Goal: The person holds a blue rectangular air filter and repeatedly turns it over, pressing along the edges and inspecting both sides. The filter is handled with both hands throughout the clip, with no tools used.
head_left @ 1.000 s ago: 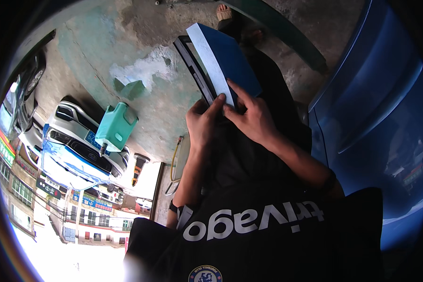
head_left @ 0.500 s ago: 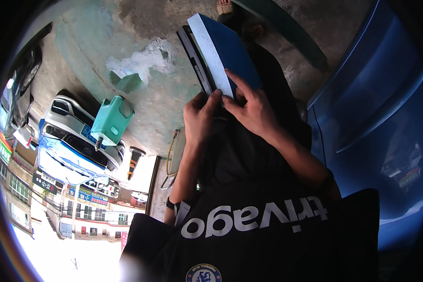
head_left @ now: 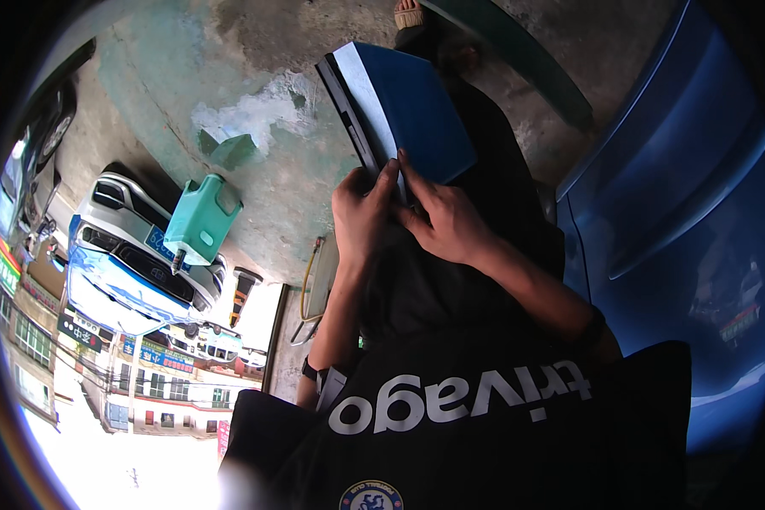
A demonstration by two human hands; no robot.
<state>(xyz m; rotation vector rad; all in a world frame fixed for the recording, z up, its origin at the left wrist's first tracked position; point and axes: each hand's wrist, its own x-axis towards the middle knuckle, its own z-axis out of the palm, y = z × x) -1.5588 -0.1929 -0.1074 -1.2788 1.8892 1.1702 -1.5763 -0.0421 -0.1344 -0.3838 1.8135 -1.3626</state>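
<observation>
In front of my lap I hold a blue rectangular box (head_left: 433,115), tilted, with a pale blue narrow side. Along that side's left lies a dark slotted frame (head_left: 348,119), close against it. My left hand (head_left: 359,208) is closed at the near end of the frame, its thumb pressing on the edge. Beside it, my right hand (head_left: 455,223) grips the near corner of the box, thumb and index finger at the pale side. The inner fingers of both hands are partly hidden, as is whatever lies between box and frame.
A blue car body panel (head_left: 688,238) stands close on my right. A turquoise plastic container (head_left: 204,219) sits on the stained concrete floor (head_left: 272,187) to the left, near a white car (head_left: 127,225). A dark green curved strip (head_left: 527,64) lies at the far right.
The blue box has tipped so that its broad face shows more, and the gap to the dark frame has narrowed. My right index finger has shifted left, nearer my left thumb.
</observation>
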